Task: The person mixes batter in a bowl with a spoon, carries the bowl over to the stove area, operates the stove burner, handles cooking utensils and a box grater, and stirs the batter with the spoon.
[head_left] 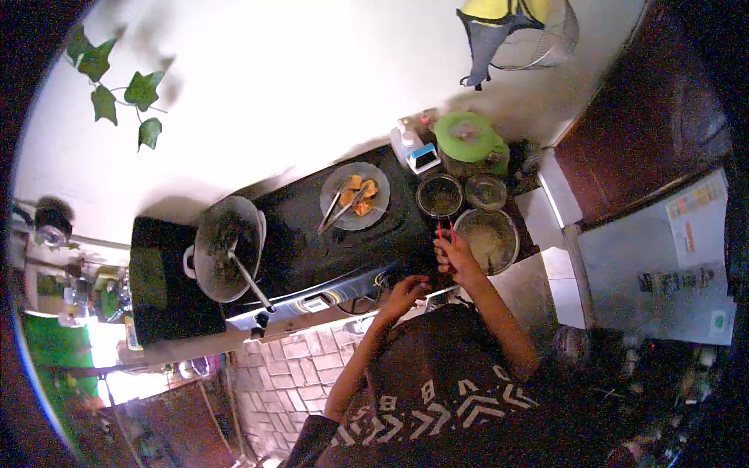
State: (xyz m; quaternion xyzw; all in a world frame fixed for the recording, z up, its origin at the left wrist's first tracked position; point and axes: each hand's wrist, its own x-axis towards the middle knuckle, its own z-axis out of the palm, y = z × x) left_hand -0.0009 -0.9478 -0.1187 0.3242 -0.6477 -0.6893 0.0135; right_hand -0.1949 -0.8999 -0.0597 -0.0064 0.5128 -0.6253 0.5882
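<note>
My right hand is closed around a red two-pronged handle. Its far end meets the near rim of a small dark pot; whether it belongs to the pot or is a separate tool I cannot tell. Just right of that hand is a wide metal bowl with pale contents. My left hand hovers by the stove's front edge, fingers loosely apart and holding nothing I can see. Left of the pot, a glass plate on the black stovetop bears several orange-brown pieces and metal tongs.
On the left burner stands a wok with a long-handled utensil sticking out over the front. A green-lidded container, a white pump bottle and a small round container crowd the back right. A fridge stands at the right.
</note>
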